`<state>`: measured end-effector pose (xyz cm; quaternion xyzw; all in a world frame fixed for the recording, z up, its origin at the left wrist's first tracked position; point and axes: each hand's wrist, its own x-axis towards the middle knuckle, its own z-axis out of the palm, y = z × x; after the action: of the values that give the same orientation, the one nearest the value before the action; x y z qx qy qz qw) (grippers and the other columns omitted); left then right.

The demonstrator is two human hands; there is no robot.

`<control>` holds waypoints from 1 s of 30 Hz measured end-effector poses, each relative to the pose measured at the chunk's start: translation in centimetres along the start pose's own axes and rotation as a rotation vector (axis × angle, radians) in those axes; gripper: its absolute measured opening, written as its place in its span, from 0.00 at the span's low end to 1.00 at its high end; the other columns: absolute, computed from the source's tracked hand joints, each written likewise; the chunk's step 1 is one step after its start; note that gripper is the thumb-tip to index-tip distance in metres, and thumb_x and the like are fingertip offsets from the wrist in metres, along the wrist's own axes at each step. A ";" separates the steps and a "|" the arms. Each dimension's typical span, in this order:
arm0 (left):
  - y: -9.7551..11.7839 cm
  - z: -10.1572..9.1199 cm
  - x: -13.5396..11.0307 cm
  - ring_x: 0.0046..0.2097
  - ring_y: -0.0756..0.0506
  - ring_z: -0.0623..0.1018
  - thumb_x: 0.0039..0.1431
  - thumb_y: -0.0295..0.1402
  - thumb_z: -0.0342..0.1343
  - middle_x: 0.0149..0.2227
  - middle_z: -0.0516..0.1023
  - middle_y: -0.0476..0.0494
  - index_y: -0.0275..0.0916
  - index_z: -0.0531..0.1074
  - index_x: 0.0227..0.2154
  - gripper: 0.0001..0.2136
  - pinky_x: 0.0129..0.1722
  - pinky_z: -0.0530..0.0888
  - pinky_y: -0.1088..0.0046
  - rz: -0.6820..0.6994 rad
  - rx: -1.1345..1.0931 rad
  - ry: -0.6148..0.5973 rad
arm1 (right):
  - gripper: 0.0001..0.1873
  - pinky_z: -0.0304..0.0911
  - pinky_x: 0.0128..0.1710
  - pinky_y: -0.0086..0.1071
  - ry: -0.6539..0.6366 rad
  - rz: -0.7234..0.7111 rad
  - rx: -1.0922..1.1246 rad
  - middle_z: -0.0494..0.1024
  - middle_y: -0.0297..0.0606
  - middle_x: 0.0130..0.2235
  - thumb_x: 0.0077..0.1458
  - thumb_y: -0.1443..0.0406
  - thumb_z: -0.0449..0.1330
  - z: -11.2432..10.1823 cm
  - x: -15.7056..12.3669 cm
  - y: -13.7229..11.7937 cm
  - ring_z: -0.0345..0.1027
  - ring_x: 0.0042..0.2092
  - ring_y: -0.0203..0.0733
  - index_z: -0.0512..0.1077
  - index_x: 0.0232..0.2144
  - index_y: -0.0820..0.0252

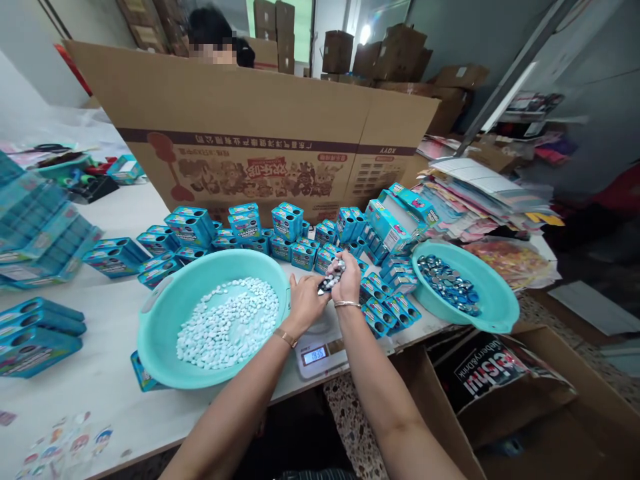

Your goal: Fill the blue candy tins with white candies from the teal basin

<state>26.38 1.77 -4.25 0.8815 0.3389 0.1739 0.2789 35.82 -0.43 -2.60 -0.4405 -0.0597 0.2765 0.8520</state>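
My right hand is cupped around a small heap of pale candies above the table. Close beside it, my left hand has its fingers curled at a small dark-edged object, mostly hidden between the hands. Just below them sits a digital scale with a lit display. To the left stands a turquoise basin, with many white candies spread over its bottom. Blue cartons with round holes stand right of my hands, and more blue cartons line up behind them.
A second turquoise basin at right holds shiny blue and silver pieces. A large cardboard panel stands across the back, with a person behind it. Stacked blue cartons are at left; an open cardboard box sits below right.
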 end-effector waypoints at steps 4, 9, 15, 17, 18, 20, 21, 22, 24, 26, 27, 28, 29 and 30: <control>-0.2 0.2 0.0 0.54 0.38 0.76 0.57 0.32 0.59 0.48 0.82 0.42 0.44 0.76 0.48 0.14 0.65 0.49 0.43 0.012 -0.008 0.011 | 0.17 0.44 0.13 0.21 0.013 0.097 -0.015 0.59 0.21 0.16 0.53 0.53 0.60 -0.3 0.9 -0.2 0.47 0.14 0.26 0.60 0.25 0.56; -0.3 0.4 0.1 0.55 0.38 0.75 0.58 0.36 0.60 0.49 0.81 0.41 0.43 0.75 0.50 0.16 0.66 0.49 0.44 0.031 0.016 -0.007 | 0.15 0.40 0.12 0.20 0.014 0.264 0.064 0.56 0.20 0.15 0.58 0.57 0.55 -0.7 2.0 -0.9 0.43 0.13 0.26 0.58 0.24 0.56; -0.2 -0.1 0.1 0.57 0.36 0.73 0.58 0.38 0.60 0.52 0.79 0.40 0.43 0.73 0.52 0.18 0.65 0.51 0.45 0.053 0.074 -0.063 | 0.16 0.40 0.14 0.20 -0.064 0.355 0.238 0.53 0.20 0.15 0.58 0.66 0.52 -2.4 2.7 -2.3 0.39 0.14 0.26 0.54 0.20 0.56; -0.1 -0.4 0.0 0.58 0.36 0.72 0.58 0.39 0.60 0.54 0.78 0.39 0.43 0.71 0.54 0.20 0.65 0.52 0.45 0.054 0.082 -0.082 | 0.17 0.40 0.14 0.20 -0.097 0.337 0.295 0.52 0.20 0.15 0.56 0.69 0.52 -3.2 2.7 -2.8 0.39 0.14 0.26 0.52 0.18 0.56; 0.0 -0.6 0.0 0.59 0.36 0.72 0.58 0.40 0.60 0.54 0.77 0.39 0.43 0.70 0.55 0.22 0.64 0.52 0.45 0.052 0.084 -0.091 | 0.17 0.40 0.14 0.20 -0.111 0.325 0.318 0.51 0.20 0.15 0.55 0.70 0.52 -3.6 2.7 -3.0 0.38 0.15 0.26 0.51 0.18 0.56; 0.2 -0.9 -0.1 0.59 0.35 0.72 0.58 0.40 0.60 0.55 0.77 0.38 0.42 0.68 0.57 0.24 0.63 0.54 0.46 0.050 0.094 -0.101 | 0.17 0.40 0.14 0.20 -0.132 0.314 0.356 0.52 0.21 0.15 0.55 0.71 0.52 -4.2 2.4 -3.5 0.39 0.15 0.26 0.52 0.18 0.56; 0.3 -1.0 -0.1 0.59 0.35 0.72 0.58 0.40 0.60 0.56 0.76 0.37 0.41 0.67 0.58 0.25 0.63 0.56 0.47 0.052 0.101 -0.104 | 0.16 0.40 0.14 0.20 -0.135 0.315 0.377 0.52 0.21 0.15 0.55 0.71 0.51 -4.4 2.2 -3.8 0.39 0.15 0.26 0.52 0.18 0.56; 0.4 -1.1 -0.1 0.59 0.35 0.72 0.58 0.40 0.60 0.56 0.76 0.37 0.41 0.66 0.58 0.26 0.62 0.57 0.48 0.060 0.108 -0.105 | 0.16 0.40 0.14 0.19 -0.134 0.319 0.399 0.53 0.21 0.15 0.55 0.72 0.51 -4.6 1.9 -4.0 0.40 0.14 0.26 0.53 0.18 0.56; 0.4 -1.3 -0.1 0.59 0.35 0.71 0.58 0.39 0.60 0.58 0.74 0.36 0.40 0.65 0.60 0.27 0.60 0.61 0.52 0.094 0.117 -0.104 | 0.15 0.40 0.13 0.19 -0.125 0.326 0.446 0.54 0.22 0.16 0.55 0.72 0.49 -5.0 1.3 -4.5 0.41 0.14 0.25 0.53 0.19 0.57; 0.4 -1.5 -0.1 0.59 0.36 0.71 0.58 0.38 0.60 0.58 0.73 0.37 0.40 0.65 0.60 0.27 0.59 0.64 0.56 0.141 0.121 -0.103 | 0.14 0.40 0.13 0.19 -0.123 0.319 0.472 0.55 0.22 0.16 0.55 0.72 0.49 -5.4 0.7 -4.9 0.41 0.14 0.25 0.54 0.19 0.57; 0.3 -1.6 0.0 0.59 0.36 0.71 0.58 0.37 0.60 0.59 0.73 0.38 0.41 0.65 0.60 0.27 0.58 0.64 0.58 0.165 0.123 -0.104 | 0.14 0.40 0.14 0.19 -0.129 0.310 0.470 0.54 0.21 0.16 0.55 0.72 0.49 -5.6 0.5 -5.1 0.41 0.14 0.25 0.54 0.19 0.57; 0.2 -1.6 0.0 0.59 0.37 0.71 0.58 0.36 0.60 0.59 0.73 0.39 0.42 0.65 0.60 0.26 0.58 0.65 0.59 0.185 0.128 -0.107 | 0.14 0.41 0.14 0.19 -0.138 0.303 0.458 0.54 0.21 0.16 0.55 0.72 0.50 -5.8 0.2 -5.2 0.41 0.14 0.25 0.54 0.19 0.56; 0.2 -1.7 0.0 0.59 0.37 0.71 0.58 0.36 0.59 0.58 0.73 0.40 0.42 0.66 0.60 0.26 0.58 0.65 0.60 0.202 0.133 -0.111 | 0.14 0.41 0.14 0.19 -0.146 0.296 0.442 0.54 0.21 0.16 0.54 0.72 0.51 -6.0 0.0 -5.3 0.41 0.15 0.26 0.54 0.19 0.56; 0.1 -1.7 0.0 0.59 0.37 0.71 0.58 0.35 0.59 0.58 0.73 0.40 0.42 0.67 0.59 0.25 0.59 0.65 0.60 0.215 0.139 -0.116 | 0.14 0.41 0.14 0.20 -0.153 0.291 0.427 0.53 0.21 0.16 0.53 0.72 0.51 -6.2 -0.1 -5.4 0.41 0.15 0.26 0.54 0.19 0.56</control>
<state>25.58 2.35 -2.86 0.9385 0.2371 0.1275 0.2163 40.14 -7.45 -2.10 -0.2324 0.0000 0.4348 0.8700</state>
